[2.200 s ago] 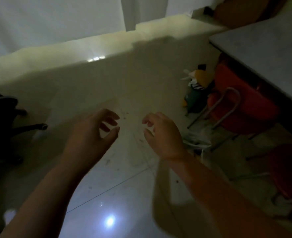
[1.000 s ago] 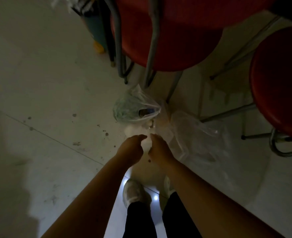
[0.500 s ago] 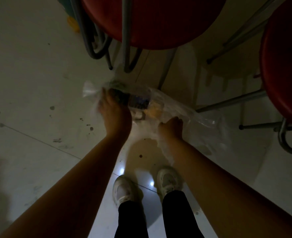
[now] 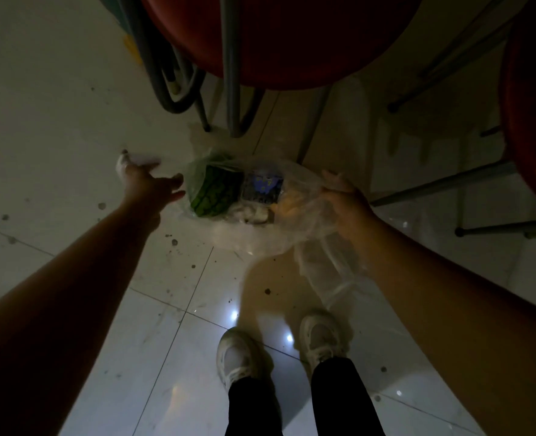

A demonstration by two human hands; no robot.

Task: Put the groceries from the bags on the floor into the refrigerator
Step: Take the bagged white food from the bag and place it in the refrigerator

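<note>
A clear plastic bag (image 4: 260, 237) lies spread wide on the tiled floor in front of my feet. Inside it I see a wedge of striped green watermelon (image 4: 213, 193), a dark box with a blue label (image 4: 262, 188), something pale (image 4: 249, 215) and something yellow-orange (image 4: 290, 204). My left hand (image 4: 148, 184) is at the bag's left edge, gripping a handle of thin plastic, blurred by motion. At the right edge, my right hand (image 4: 347, 204) is shut on the bag's plastic. A second clear bag (image 4: 329, 269) trails toward my right foot.
A red chair (image 4: 279, 39) with grey metal legs stands just beyond the bag. Another red seat (image 4: 531, 102) is at the right edge, its legs crossing the floor. My white shoes (image 4: 238, 357) stand close below the bag. Bare tile lies to the left.
I have bent down over the bag under the chairs. My hands, together at its top a second ago, have pulled apart, spreading the bag's mouth and exposing the groceries.
</note>
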